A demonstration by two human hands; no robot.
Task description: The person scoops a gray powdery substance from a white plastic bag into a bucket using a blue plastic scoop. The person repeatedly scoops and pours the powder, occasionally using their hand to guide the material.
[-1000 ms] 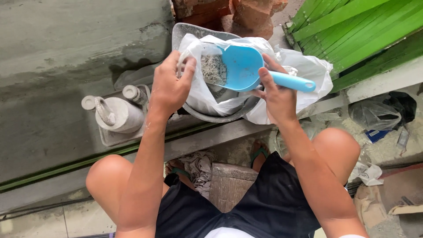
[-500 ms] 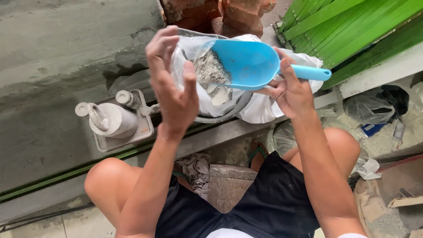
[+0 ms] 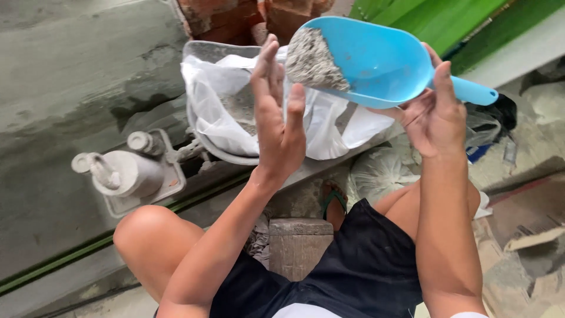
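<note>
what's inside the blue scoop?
Blue scoop in the right hand holds a heap of grey powder at its front. The base beneath the powder is covered.

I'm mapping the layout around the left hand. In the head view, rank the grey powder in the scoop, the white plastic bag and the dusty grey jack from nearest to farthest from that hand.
1. Grey powder: just right of the left hand, at its fingertips.
2. White plastic bag: directly behind the hand, in the metal basin.
3. Dusty grey jack: far left, on the concrete.
</note>
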